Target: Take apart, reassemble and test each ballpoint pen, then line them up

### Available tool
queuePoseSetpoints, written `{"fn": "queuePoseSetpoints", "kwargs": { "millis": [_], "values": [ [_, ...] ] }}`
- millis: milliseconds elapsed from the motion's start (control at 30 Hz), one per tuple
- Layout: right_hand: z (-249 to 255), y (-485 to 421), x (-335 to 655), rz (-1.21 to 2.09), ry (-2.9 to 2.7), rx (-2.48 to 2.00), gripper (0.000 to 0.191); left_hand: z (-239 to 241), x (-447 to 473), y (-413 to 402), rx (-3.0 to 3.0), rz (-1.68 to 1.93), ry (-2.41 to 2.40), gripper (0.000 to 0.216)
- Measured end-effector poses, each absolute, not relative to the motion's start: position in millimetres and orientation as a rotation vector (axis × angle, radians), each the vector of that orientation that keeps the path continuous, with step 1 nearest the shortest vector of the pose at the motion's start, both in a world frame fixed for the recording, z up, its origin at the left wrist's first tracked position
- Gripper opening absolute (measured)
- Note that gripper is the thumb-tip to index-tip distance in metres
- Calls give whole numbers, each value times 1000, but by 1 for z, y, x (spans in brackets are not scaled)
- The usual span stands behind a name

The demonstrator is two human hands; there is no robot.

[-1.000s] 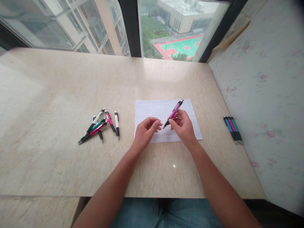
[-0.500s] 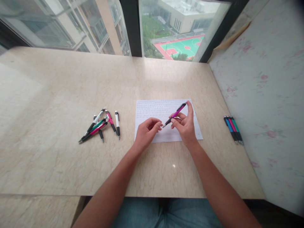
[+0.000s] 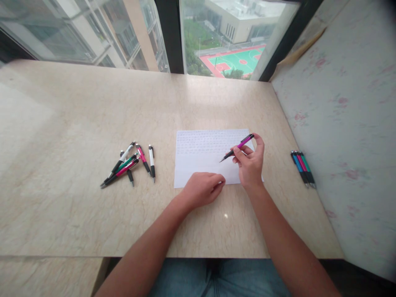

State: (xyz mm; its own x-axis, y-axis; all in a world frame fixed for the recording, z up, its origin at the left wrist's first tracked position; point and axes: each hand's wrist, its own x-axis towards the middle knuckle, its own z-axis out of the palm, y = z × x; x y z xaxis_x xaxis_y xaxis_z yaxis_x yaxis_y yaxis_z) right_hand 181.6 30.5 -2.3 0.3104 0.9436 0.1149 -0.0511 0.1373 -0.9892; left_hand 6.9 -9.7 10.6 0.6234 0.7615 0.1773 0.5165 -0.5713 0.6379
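Note:
My right hand (image 3: 252, 163) grips a purple ballpoint pen (image 3: 244, 141) with a black grip, its fingertip on the clicker end. The pen slants down to the left, its tip over the white sheet of paper (image 3: 193, 165); whether the tip touches it I cannot tell. Rows of writing fill the sheet's upper part. My left hand (image 3: 206, 187) rests across the sheet's lower edge, its fingers curled together with nothing visible in them.
A loose pile of several pens (image 3: 123, 167) lies on the stone-patterned counter (image 3: 93, 222) at the left, a white pen (image 3: 151, 159) beside it. Several pens (image 3: 303, 167) sit side by side against the right wall (image 3: 346, 136). Windows (image 3: 229, 41) border the far side.
My left hand has moved down and right from near the pen tip to the paper's lower edge, its fingers curling in. My right hand has carried the pen slightly right.

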Motion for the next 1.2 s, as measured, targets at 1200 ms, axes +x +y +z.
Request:
{"fn": "queuePoseSetpoints", "kwargs": {
  "millis": [1200],
  "values": [
    [-5, 22, 166, 969, -1217, -1201, 71, 4, 16, -15, 2426, 460, 876, 20]
  ]
}}
